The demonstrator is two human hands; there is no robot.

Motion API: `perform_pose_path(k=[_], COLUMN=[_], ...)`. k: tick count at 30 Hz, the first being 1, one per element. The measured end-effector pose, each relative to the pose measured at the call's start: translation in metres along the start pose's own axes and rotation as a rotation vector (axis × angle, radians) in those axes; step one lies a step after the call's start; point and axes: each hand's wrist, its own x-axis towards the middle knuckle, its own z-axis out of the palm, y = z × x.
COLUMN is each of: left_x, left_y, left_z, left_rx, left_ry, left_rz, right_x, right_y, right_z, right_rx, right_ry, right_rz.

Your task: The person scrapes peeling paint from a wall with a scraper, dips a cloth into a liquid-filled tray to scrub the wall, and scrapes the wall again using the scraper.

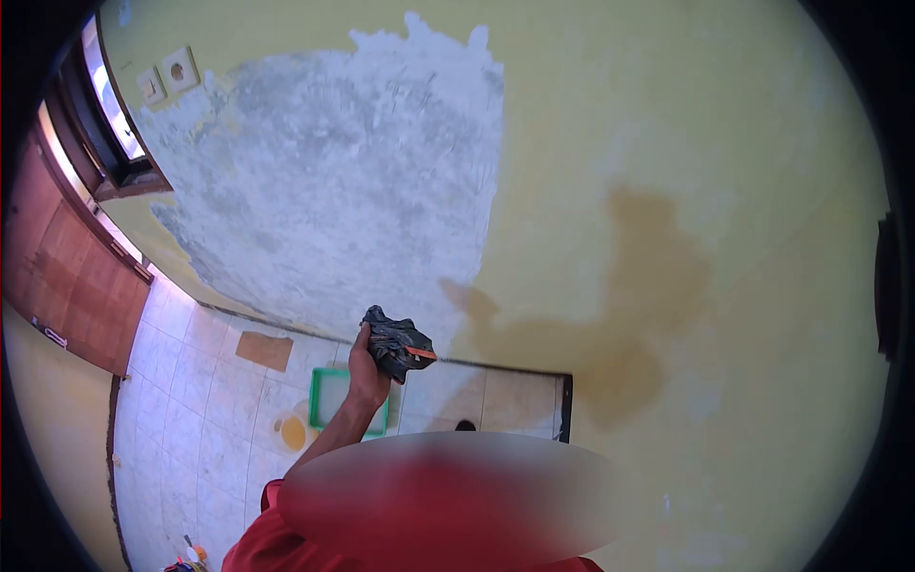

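My left hand [367,370] is raised in front of me, its fingers wrapped round a crumpled black plastic bag [396,340]. A small orange strip shows at the bag's right side. Behind the bag stands a yellow-green wall [762,143] with a large grey-white plastered patch [353,162]. My right hand is not in sight. A red sleeve and a blurred area fill the bottom of the view.
A green tray [315,400] lies on the tiled floor, with a round yellow item [292,434] beside it. A brown sheet [264,351] lies near the wall. At the left are a wooden door [67,257] and a window; wall sockets [178,71] sit at the upper left.
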Motion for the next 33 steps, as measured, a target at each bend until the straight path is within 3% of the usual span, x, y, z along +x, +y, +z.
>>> perform_pose_path(k=[3, 5, 9, 10, 12, 13, 15, 16, 18, 21, 29, 33], left_x=[0.014, 0.021, 0.039, 0.052, 0.077, 0.089, 0.107, 0.113, 0.125, 0.148, 0.165, 0.199], left_y=[0.011, 0.028, 0.063, 0.071, 0.079, 0.085, 0.094, 0.093, 0.1, 0.091, 0.092, 0.021], left_z=[0.06, 0.112, 0.221, 0.234, 0.254, 0.266, 0.291, 0.295, 0.299, 0.293, 0.299, 0.24], left_rx=[0.07, 0.501, 0.377, 0.374, 0.531, 0.532, 0.678, 0.68, 1.186, 1.194, 1.093, 1.074], left_ry=[-0.022, -0.053, -0.189, -0.19, -0.082, -0.088, 0.105, 0.092, 0.117, 0.042, 0.139, 0.174], left_rz=[0.306, 0.729, 1.135, 1.15, 1.418, 1.411, 1.807, 1.791, 2.111, 2.231, 2.237, 2.293], right_x=[0.024, 0.035, 0.048, 0.046, 0.045, 0.045, 0.053, 0.053, 0.045, 0.031, -0.017, -0.024], right_y=[-0.061, -0.099, -0.157, -0.166, -0.173, -0.172, -0.156, -0.146, -0.125, -0.092, -0.046, -0.025], right_z=[0.04, 0.069, 0.113, 0.12, 0.122, 0.121, 0.109, 0.101, 0.086, 0.055, 0.013, 0.005], right_rx=[-0.096, -0.244, -0.376, -0.391, -0.39, -0.381, -0.399, -0.424, -0.414, -0.393, -0.313, -0.36], right_ry=[-0.04, -0.094, -0.17, -0.164, -0.178, -0.182, -0.122, -0.076, -0.061, -0.009, 0.209, 0.321], right_rz=[-0.023, -0.18, -0.369, -0.395, -0.422, -0.444, -0.416, -0.39, -0.359, -0.28, -0.246, -0.311])
